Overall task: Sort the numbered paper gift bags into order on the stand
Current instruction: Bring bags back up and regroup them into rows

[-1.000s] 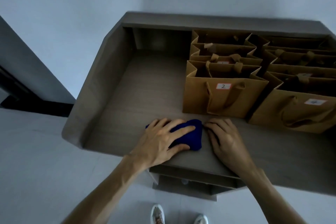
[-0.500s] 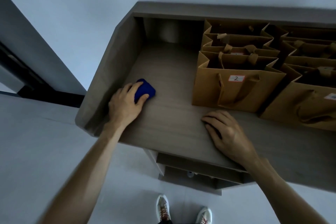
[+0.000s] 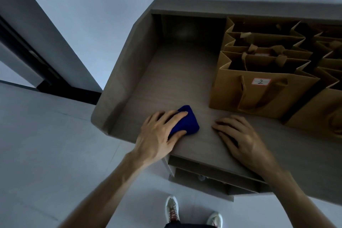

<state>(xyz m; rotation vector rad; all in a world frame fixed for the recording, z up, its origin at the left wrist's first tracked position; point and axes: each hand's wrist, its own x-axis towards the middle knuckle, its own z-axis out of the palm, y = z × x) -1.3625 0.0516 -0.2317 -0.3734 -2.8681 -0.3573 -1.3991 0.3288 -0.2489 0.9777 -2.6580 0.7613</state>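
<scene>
Brown paper gift bags stand in rows on the right half of the grey wooden stand [image 3: 177, 79]. The front bag [image 3: 262, 94] carries a label reading 2; several more bags [image 3: 262, 42] stand behind it and another row [image 3: 325, 109] runs off the right edge. My left hand [image 3: 161, 133] presses a folded blue cloth [image 3: 187, 122] onto the stand near its front edge. My right hand [image 3: 238, 139] lies flat on the stand just in front of bag 2, fingers apart, holding nothing.
The stand has a raised left side wall [image 3: 127, 72] and a back wall [image 3: 240, 8]. A lower shelf [image 3: 212, 176] shows beneath the front edge. Pale floor lies to the left, with a dark doorway [image 3: 37, 72] beyond. My shoes [image 3: 172, 209] are at the bottom.
My left hand has slid the blue cloth from the stand's left side back toward the middle front. The right hand stays flat in place. The camera has swung left.
</scene>
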